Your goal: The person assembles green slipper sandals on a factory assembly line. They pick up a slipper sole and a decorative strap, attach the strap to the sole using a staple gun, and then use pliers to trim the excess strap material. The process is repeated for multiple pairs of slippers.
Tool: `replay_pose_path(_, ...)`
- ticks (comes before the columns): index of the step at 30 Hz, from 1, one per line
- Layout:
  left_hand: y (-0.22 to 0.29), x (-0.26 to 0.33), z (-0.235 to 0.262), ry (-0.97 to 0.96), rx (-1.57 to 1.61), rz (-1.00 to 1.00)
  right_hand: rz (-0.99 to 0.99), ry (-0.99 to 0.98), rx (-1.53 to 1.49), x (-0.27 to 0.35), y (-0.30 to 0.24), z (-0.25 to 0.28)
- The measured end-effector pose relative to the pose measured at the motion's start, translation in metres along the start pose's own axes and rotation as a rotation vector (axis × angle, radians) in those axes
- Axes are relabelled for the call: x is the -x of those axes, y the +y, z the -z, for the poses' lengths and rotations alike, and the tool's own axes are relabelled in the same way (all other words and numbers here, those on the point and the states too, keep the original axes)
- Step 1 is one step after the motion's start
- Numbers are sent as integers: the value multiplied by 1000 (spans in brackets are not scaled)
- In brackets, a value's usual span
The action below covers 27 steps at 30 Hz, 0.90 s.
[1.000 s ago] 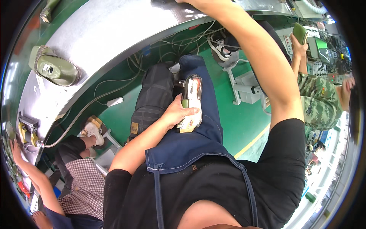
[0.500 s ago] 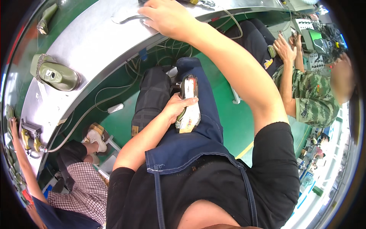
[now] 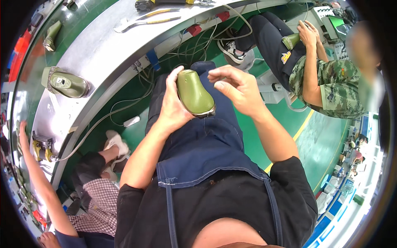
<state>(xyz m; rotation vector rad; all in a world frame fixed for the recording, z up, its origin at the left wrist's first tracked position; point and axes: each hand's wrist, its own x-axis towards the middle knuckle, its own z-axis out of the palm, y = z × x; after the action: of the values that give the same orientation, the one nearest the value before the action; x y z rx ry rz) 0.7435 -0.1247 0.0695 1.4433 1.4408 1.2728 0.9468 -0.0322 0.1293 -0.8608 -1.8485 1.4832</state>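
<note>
My left hand (image 3: 173,103) is wrapped round a glossy green shoe last (image 3: 195,93), held above my apron-covered lap. Its smooth green side faces up, and a dark edge shows along its lower rim. Just to the right of the last, my right hand (image 3: 237,89) hovers with bent fingers apart and nothing in them. Two yellow-handled pincers (image 3: 144,22) lie on the metal bench beyond my knees. A second green shoe last (image 3: 69,84), with rough material around one end, rests on the bench at the left.
The bench (image 3: 97,45) curves from the left to the far side. A yellow-black tool (image 3: 144,5) lies at its far end; another clamp-like tool (image 3: 42,148) sits near left. Cables (image 3: 182,60) hang underneath. Co-workers sit at either side; the right one holds a green last (image 3: 290,40).
My right hand has come back from the pincers on the bench and let go of them. The shoe last in my left hand is turned over, from its pale side to its green side.
</note>
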Motion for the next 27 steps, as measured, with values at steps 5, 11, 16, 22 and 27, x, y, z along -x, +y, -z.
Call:
replay_pose_path(5, 3, -17, 13, 58, -52, -281, 337, -17, 73, 22, -18, -5)
replay_pose_path(11, 18, -29, 24, 28, -125, -479, 579, 28, 151, 34, -28, -13)
replay_pose_path(16, 28, -33, 22, 38, -159, -479, 794, 206, 342, 45, -22, -23)
replay_pose_path(22, 35, -37, 22, 2, -216, -532, 787, 196, 371, 51, -29, -20)
replay_pose_path(27, 39, -37, 24, -78, -237, -518, 741, 130, 287, 49, -36, -16)
